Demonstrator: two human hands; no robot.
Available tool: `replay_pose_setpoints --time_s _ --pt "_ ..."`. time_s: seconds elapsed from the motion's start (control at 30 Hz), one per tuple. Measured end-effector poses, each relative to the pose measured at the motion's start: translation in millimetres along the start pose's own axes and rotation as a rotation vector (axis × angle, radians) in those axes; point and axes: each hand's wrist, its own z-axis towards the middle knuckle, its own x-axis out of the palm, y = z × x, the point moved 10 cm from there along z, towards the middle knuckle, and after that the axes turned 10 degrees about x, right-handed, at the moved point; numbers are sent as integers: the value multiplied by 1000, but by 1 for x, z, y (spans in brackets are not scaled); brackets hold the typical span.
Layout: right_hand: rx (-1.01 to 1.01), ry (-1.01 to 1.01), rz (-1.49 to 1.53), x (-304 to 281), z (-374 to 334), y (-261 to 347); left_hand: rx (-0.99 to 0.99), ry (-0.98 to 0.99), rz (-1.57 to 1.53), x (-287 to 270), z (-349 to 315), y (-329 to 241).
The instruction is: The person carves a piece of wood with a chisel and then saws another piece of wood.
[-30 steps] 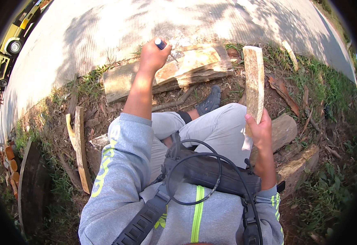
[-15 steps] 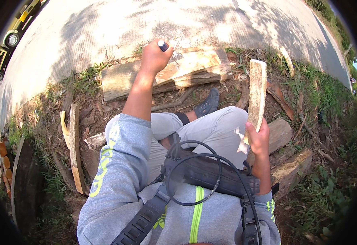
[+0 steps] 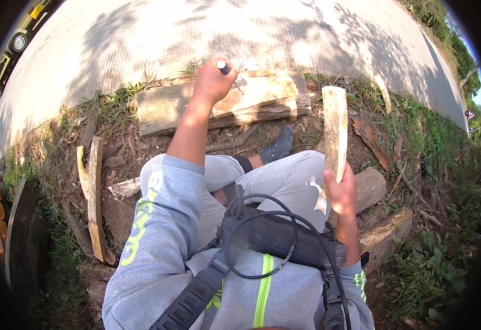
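My left hand (image 3: 212, 82) is raised at the far side of a flat split log (image 3: 169, 105). Its fingers are wrapped round a dark, pale-ended tool handle (image 3: 223, 67); the rest of the tool is mostly hidden and I cannot make out its kind. On the right, my right hand (image 3: 342, 190) grips the lower end of a slightly curved stick of split wood (image 3: 335, 126), held upright above my knee. The stick and the log are apart.
Two narrow wood pieces lie at left, the longer one a curved slat (image 3: 94, 198). Thick logs (image 3: 386, 234) rest by my right side. Beyond the split log runs a pale road (image 3: 240, 33), with a parked vehicle (image 3: 18, 43) at far left. A cable (image 3: 260, 198) loops over my waist bag.
My right hand and the wood stick have shifted left and slightly down. My left hand has moved slightly right and down, its grip unchanged. The view has turned a little.
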Motion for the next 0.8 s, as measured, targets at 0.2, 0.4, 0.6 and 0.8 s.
replay_pose_setpoints --time_s 0.2,0.4,0.6,0.8 --pt "-132 13 -151 20 -2 37 -4 -2 9 -5 -1 -3" --pt "-219 45 -148 31 -5 49 -11 7 -41 -4 -6 1" --pt "-201 38 -227 42 -3 45 -18 -33 -113 -7 -14 7" --pt "-229 -2 -328 67 0 90 8 -71 -87 -2 -6 -4"
